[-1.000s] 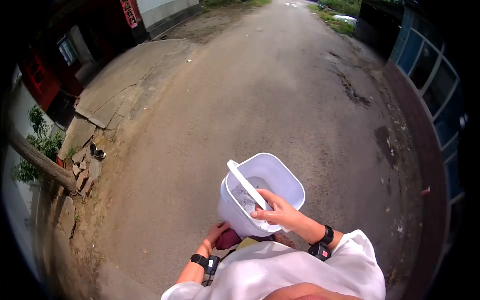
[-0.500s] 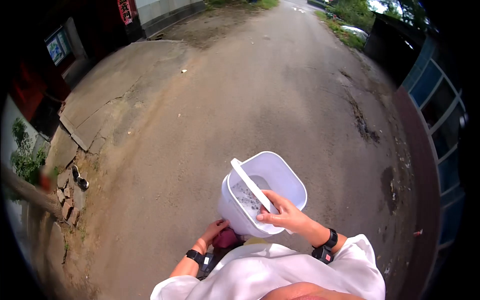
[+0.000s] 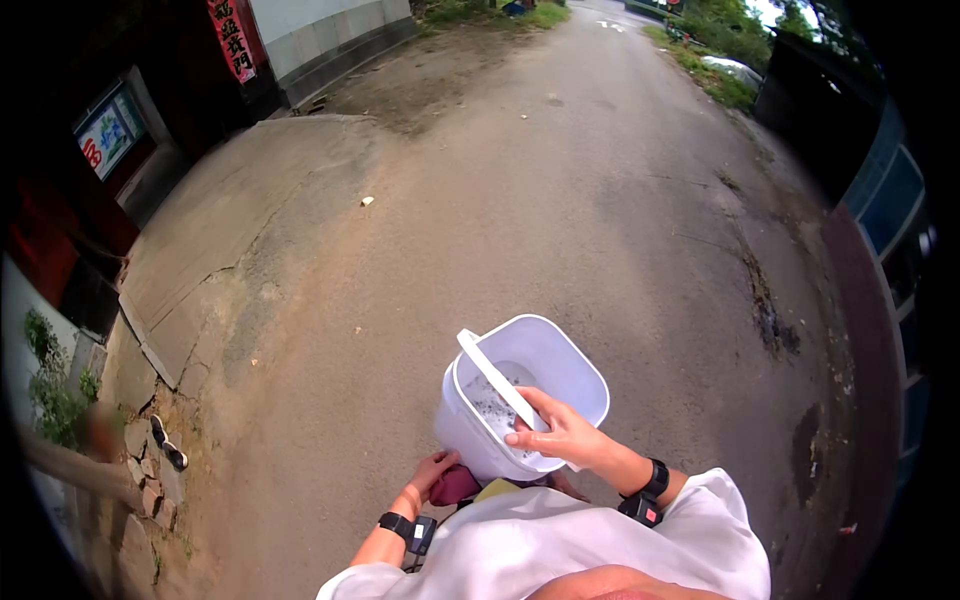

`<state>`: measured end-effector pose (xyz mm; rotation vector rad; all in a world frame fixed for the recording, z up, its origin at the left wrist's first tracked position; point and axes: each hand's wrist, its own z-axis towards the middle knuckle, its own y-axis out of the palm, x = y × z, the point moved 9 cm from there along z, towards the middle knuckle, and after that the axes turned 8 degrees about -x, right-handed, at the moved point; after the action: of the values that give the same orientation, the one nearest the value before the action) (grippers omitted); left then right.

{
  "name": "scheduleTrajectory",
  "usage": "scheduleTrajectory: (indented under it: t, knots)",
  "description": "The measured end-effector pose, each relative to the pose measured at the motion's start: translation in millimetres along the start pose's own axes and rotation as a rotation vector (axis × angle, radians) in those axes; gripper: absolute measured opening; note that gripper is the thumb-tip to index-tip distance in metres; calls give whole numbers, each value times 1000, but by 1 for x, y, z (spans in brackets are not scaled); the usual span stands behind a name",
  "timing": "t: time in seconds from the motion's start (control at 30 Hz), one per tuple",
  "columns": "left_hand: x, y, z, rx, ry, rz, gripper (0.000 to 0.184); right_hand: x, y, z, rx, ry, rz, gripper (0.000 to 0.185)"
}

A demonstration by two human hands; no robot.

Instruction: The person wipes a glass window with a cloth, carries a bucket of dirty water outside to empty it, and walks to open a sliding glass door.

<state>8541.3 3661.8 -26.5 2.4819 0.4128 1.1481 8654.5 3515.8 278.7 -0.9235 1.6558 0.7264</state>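
A white plastic bucket (image 3: 462, 425) with rounded corners is held in front of my body, its open mouth showing upward. Dark specks are scattered on the pale contents inside it. My right hand (image 3: 560, 432) is closed around the lower end of the bucket's white handle (image 3: 497, 378), close to the near rim. Low on the bucket's left side is my left hand (image 3: 432, 474), fingers curled beside a maroon, cloth-like thing (image 3: 456, 486). What those fingers hold is partly hidden. Under the bucket, a bit of yellow (image 3: 497, 489) shows. Black straps circle both wrists.
A paved road (image 3: 480, 220) runs ahead. On the left are a concrete apron (image 3: 240, 220), a dark doorway with a red banner (image 3: 232, 40), broken bricks (image 3: 152, 497), a pair of shoes (image 3: 170, 446) and a slanting trunk (image 3: 80, 470). Blue-framed windows (image 3: 890, 205) line the right.
The view has shifted, so the road and surroundings sit lower. My right hand and the bucket have moved slightly left and down in view; my left hand is lower. The right-hand grip is unchanged.
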Motion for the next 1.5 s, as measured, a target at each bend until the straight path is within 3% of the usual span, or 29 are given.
scheduleTrajectory:
  t: [0.23, 0.4, 0.5, 0.53, 0.83, 0.97, 1.03, 1.23, 1.3, 1.4, 1.43, 1.5]
  knots:
    - [173, -12, 118, 102, 42, -132, 47, -76, -151, 161, -62, -32, 52, 67]
    - [304, -46, 263, 11, 40, -43, 50, -81, -276, 301, -57, -59, -11, 66]
    - [338, -74, 356, 54, 47, 46, 50, -97, -343, 358, -58, -109, -127, 67]
    - [378, -57, 370, -17, 30, -1, 49, -104, -371, 382, -32, -69, -108, 67]
    - [592, -96, 590, 32, 43, -6, 47, -176, -598, 590, 27, 33, 50, 59]
    - [643, -132, 692, 52, 23, -124, 46, -172, -681, 702, -69, 99, -132, 61]
    - [676, -153, 722, 227, 26, -134, 45, -165, -716, 778, -136, -142, -433, 62]
    - [734, -208, 781, 372, 61, -394, 40, -223, -727, 945, -479, -123, -548, 61]
    - [761, -243, 793, 572, 172, -457, 39, -240, -723, 998, -537, -167, -568, 54]
    - [824, -289, 801, 633, 333, -513, 38, -249, -703, 1083, -713, -270, -710, 51]
    - [826, -311, 793, 695, 432, -530, 38, -246, -694, 1103, -713, -260, -706, 51]
    - [826, -368, 800, 714, 423, -533, 38, -241, -672, 1157, -837, -270, -722, 49]
